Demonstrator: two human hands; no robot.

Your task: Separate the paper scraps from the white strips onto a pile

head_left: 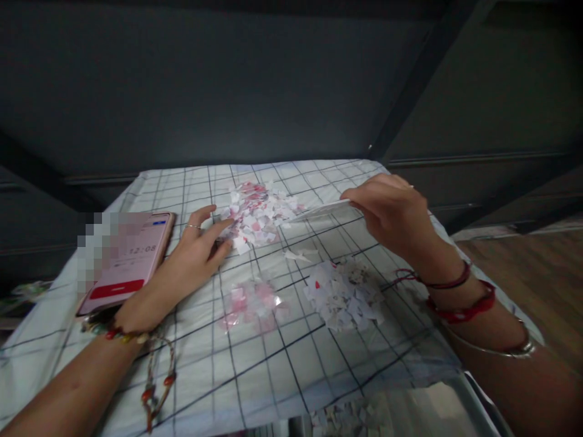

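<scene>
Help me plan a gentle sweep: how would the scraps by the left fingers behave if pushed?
The scraps look small and thin, so each is probably light and bends easily. They overlap in a heap, so a push from the left hand would likely shift them unevenly. Whether the translucent film in the right hand encloses them, I cannot tell.

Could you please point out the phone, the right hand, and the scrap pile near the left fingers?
Phone (129, 262): head view, middle of the screen.
Right hand (392, 209): head view, back of the hand.
Scrap pile (262, 215): head view, middle of the heap.
</scene>
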